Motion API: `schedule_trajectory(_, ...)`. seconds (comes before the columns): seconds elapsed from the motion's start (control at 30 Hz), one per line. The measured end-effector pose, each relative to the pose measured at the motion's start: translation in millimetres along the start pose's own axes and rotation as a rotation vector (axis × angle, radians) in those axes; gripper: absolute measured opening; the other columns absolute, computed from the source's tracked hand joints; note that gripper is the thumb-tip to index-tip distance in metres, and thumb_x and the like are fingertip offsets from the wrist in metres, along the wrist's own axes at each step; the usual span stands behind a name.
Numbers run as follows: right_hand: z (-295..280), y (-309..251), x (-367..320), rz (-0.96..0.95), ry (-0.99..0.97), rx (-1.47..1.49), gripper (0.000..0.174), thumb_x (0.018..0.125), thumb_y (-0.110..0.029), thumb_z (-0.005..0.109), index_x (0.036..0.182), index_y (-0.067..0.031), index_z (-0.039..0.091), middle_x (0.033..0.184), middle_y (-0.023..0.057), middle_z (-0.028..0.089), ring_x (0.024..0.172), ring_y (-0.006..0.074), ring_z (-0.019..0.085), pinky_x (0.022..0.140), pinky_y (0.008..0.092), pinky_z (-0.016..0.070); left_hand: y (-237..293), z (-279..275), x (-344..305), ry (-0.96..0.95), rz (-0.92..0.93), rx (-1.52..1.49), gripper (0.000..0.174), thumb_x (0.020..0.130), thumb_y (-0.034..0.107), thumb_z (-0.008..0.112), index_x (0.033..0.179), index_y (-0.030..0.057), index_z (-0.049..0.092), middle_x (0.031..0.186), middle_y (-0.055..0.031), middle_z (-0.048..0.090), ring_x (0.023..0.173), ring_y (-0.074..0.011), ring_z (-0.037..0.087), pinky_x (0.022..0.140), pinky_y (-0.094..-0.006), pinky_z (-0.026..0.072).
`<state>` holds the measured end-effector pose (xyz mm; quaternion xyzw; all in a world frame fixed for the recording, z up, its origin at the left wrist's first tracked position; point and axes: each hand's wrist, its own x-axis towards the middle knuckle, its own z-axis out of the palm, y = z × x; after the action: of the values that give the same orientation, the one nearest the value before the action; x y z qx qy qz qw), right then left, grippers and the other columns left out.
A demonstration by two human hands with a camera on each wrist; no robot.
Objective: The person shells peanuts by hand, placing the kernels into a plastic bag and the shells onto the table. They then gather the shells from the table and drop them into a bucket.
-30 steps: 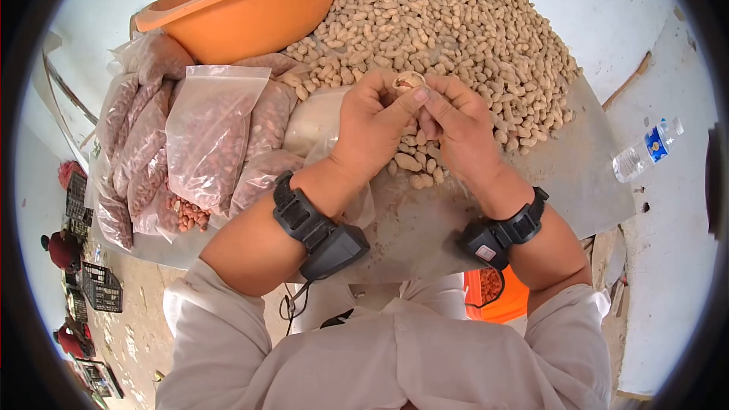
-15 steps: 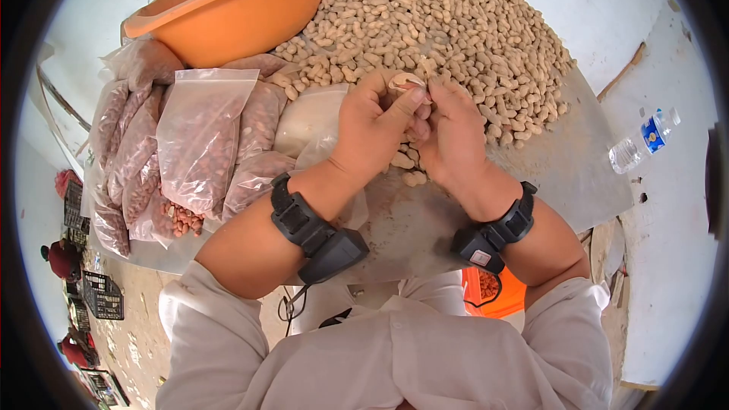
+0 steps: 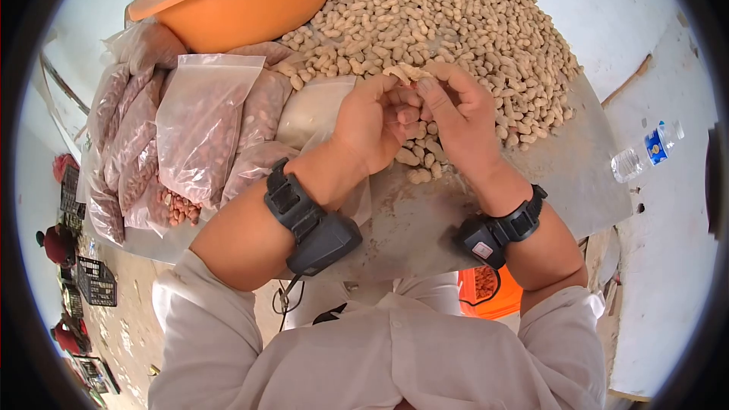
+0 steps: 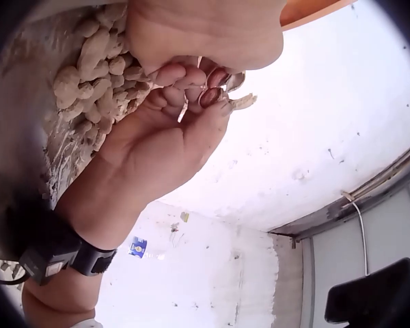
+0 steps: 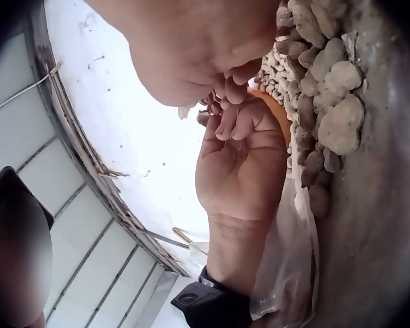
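Observation:
A cracked peanut shell [image 3: 408, 73] is between my two hands, just above the near edge of a big heap of unshelled peanuts [image 3: 448, 19]. My left hand [image 3: 368, 125] curls its fingers at the left side of the shell. From the other side my right hand [image 3: 463, 118] pinches it between thumb and bent index finger. Reddish peanut kernels [image 4: 210, 97] show between the fingertips in the left wrist view, beside a pale piece of shell [image 4: 244, 102]. The right wrist view has the fingers of both hands meeting, largely hiding the peanut.
Clear bags of red kernels [image 3: 201, 133] lie left on the grey tabletop [image 3: 414, 216], with loose kernels [image 3: 179, 209] near them. An orange basin [image 3: 243, 0] stands behind. A water bottle [image 3: 647, 152] is at right, an orange container [image 3: 501, 288] below the table edge. Black crates [image 3: 96, 282] stand far left.
The shell has turned from a rounded, gaping shape to a flatter, split one. My left thumb has dropped away from the shell, and the right thumb has come up against it.

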<state>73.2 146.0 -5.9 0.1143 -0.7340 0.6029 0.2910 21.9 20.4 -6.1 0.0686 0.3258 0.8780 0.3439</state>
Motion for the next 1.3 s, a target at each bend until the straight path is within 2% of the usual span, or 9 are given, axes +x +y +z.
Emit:
schedule_trajectory(0.2,-1,8,3,-0.152,-0.034,-0.159,0.014,0.086,-0.010,0.059,0.095,0.0001,0.061,0.077,0.0036,0.061,0.067,0.0088,0.056,0.060,0.0223,0.0457,-2,-4,6,0.051,-0.054,-0.167,0.014,0.083,0.013,0.044,0.072,0.0060,0.048,0.064,-0.0037,0.048,0.050,-0.0126,0.039,0.047,-0.0240,0.0328)
schedule_trajectory(0.33,-3,-10,4,0.011,0.018,0.063,0.016,0.086,-0.011,0.059,0.096,0.0016,0.062,0.075,0.0028,0.061,0.064,0.0081,0.056,0.058,0.0209,0.0443,2,-8,7,-0.026,-0.038,-0.023,0.013,0.088,0.012,0.042,0.083,0.0022,0.049,0.067,-0.0015,0.044,0.052,-0.0094,0.036,0.046,-0.0209,0.0311)
schedule_trajectory(0.43,-14,-7,11,0.012,0.131,0.019,0.017,0.087,-0.012,0.059,0.097,0.0012,0.063,0.073,0.0024,0.061,0.060,0.0073,0.054,0.054,0.0197,0.0422,1,-5,5,0.029,0.084,0.170,0.015,0.091,0.013,0.045,0.093,0.0018,0.055,0.064,0.0020,0.042,0.049,-0.0068,0.033,0.043,-0.0201,0.0273)
schedule_trajectory(0.57,-40,-37,5,0.018,0.156,0.263,0.018,0.087,-0.014,0.059,0.097,0.0015,0.062,0.073,0.0023,0.060,0.058,0.0067,0.051,0.053,0.0197,0.0405,4,-14,8,0.047,0.199,0.381,0.017,0.092,0.016,0.049,0.100,0.0028,0.057,0.059,0.0055,0.036,0.048,-0.0051,0.029,0.043,-0.0193,0.0245)
schedule_trajectory(0.8,-167,-116,-94,0.282,-0.097,-0.139,0.016,0.086,-0.011,0.057,0.094,0.0031,0.060,0.066,0.0024,0.057,0.052,0.0065,0.048,0.049,0.0192,0.0398,6,-11,1,0.057,0.232,0.484,0.019,0.092,0.019,0.052,0.099,0.0026,0.059,0.058,0.0069,0.035,0.048,-0.0039,0.028,0.043,-0.0190,0.0237)
schedule_trajectory(0.87,-199,-126,-130,0.464,-0.042,-0.272,0.015,0.085,-0.011,0.059,0.091,0.0023,0.061,0.066,0.0019,0.056,0.052,0.0061,0.049,0.048,0.0186,0.0393,8,-14,1,0.053,0.235,0.502,0.019,0.092,0.019,0.052,0.099,0.0026,0.059,0.058,0.0069,0.035,0.048,-0.0036,0.028,0.044,-0.0189,0.0240)
schedule_trajectory(1.03,-234,-109,-201,0.906,-0.042,-0.700,0.016,0.082,-0.012,0.062,0.087,0.0032,0.062,0.068,0.0036,0.059,0.056,0.0081,0.051,0.048,0.0238,0.0412,13,-20,-2,0.059,0.226,0.510,0.020,0.092,0.019,0.052,0.100,0.0028,0.058,0.059,0.0068,0.036,0.048,-0.0031,0.029,0.045,-0.0186,0.0251)
schedule_trajectory(1.13,-239,-99,-219,0.990,-0.177,-1.028,0.018,0.082,-0.011,0.061,0.090,0.0050,0.061,0.068,0.0034,0.058,0.059,0.0105,0.052,0.051,0.0260,0.0423,12,-20,-2,0.034,0.238,0.493,0.020,0.092,0.019,0.051,0.102,0.0024,0.057,0.060,0.0065,0.037,0.048,-0.0033,0.030,0.046,-0.0189,0.0259)
schedule_trajectory(1.3,-199,-118,-160,0.690,-0.119,-0.752,0.019,0.083,-0.011,0.060,0.094,0.0053,0.060,0.072,0.0046,0.058,0.065,0.0107,0.053,0.057,0.0253,0.0435,12,-20,-2,0.030,0.244,0.460,0.021,0.093,0.019,0.051,0.103,0.0018,0.057,0.062,0.0059,0.039,0.049,-0.0038,0.030,0.046,-0.0195,0.0264)
